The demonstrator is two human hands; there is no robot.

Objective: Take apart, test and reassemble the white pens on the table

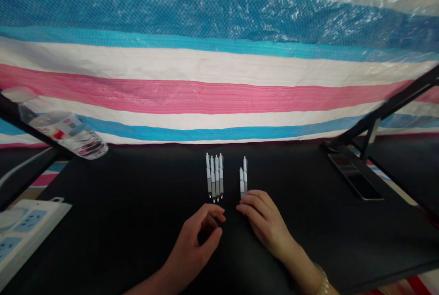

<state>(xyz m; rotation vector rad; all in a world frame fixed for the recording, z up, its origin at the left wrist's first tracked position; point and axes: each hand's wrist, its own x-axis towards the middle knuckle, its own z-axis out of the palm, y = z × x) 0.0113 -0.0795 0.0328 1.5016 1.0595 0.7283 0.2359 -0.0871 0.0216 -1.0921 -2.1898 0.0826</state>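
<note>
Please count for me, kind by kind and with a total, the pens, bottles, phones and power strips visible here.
Slim white-and-grey pens: 6 (4 side by side, 2 at the right hand)
Clear plastic bottle: 1
Black rectangular phone: 1
White power strip with blue socket panels: 1
Total: 9

glare on sheet (219, 98) up rt, tabletop (130, 212) dim, sl. blur.

No legible text or numbers.
</note>
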